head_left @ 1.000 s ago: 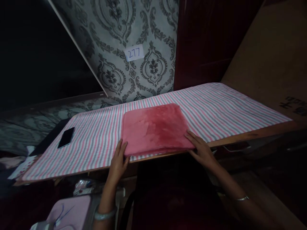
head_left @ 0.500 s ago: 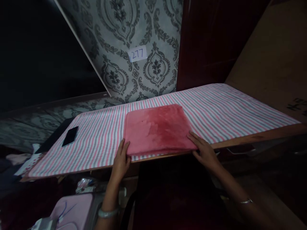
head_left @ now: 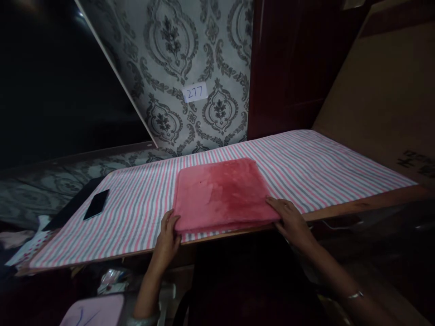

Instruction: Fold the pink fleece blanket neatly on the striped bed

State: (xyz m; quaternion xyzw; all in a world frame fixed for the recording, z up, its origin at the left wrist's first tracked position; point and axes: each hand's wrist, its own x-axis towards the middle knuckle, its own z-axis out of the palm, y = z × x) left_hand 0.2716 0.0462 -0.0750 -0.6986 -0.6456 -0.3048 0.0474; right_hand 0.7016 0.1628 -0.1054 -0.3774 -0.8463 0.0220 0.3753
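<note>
A pink plush cloth, folded into a flat rectangle, lies on a striped tablecloth along the front edge of the table. My left hand grips its near left corner, fingertips on top and thumb low against the edge. At the near right corner, my right hand has its fingers over the plush and its thumb at or under the front edge. The layers of the fold show along the near side. What lies under the cloth is hidden.
A phone rests on the tablecloth at the left. Behind the table are a large dark screen and a patterned wall with a paper marked 277. A cardboard box stands at the right. Below left is a pink-topped stool-like object.
The view has tilted up, so the table and hands appear lower. Both hands stay at the cloth's near corners, and the cloth shows no clear shift on the table.
</note>
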